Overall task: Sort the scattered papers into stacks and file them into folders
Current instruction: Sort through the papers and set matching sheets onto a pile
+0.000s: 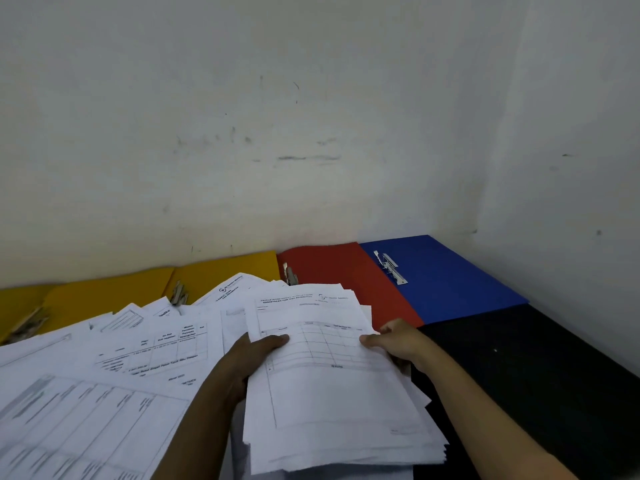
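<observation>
Black table (540, 368) bears folders (446, 278), scattered papers (114, 368).

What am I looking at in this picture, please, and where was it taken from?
There is no machine here: a person wears a camera on the head, looking forward and down at their own two hands. The left hand and the right hand grip a stack of printed papers from either side. More loose papers lie scattered to the left. Along the wall lie open folders: yellow folders, a red folder and a blue folder, each with a metal fastener. They rest on a dark table.
</observation>
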